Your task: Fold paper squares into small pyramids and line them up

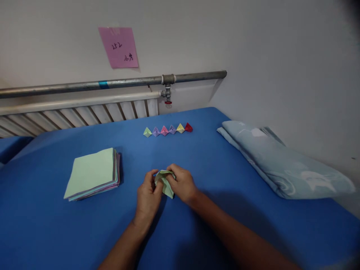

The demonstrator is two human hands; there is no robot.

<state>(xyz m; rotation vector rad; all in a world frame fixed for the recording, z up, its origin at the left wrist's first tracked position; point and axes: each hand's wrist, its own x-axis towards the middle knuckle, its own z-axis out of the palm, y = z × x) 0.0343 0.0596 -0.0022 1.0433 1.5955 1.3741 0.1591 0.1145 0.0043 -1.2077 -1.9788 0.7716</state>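
Observation:
A partly folded sheet of light green origami paper (pixel 168 189) is held between my two hands, over the blue surface. My left hand (pixel 149 196) grips its left side, with the thumb on the near face. On the opposite side, my right hand (pixel 182 183) pinches the paper near its top edge, fingers partly inside the fold. Beyond them lies a row of small folded paper pieces (pixel 164 130) in green, purple, pink, yellow and red. To the left of my hands sits a stack of coloured paper (pixel 91 172) with a light green sheet on top.
A folded grey-green patterned cloth (pixel 281 161) lies at the right by the wall. Along the back run a metal pipe (pixel 132 82) with a red-handled valve (pixel 168 102) and a white radiator (pixel 95 112). A pink note (pixel 119 48) is taped to the wall.

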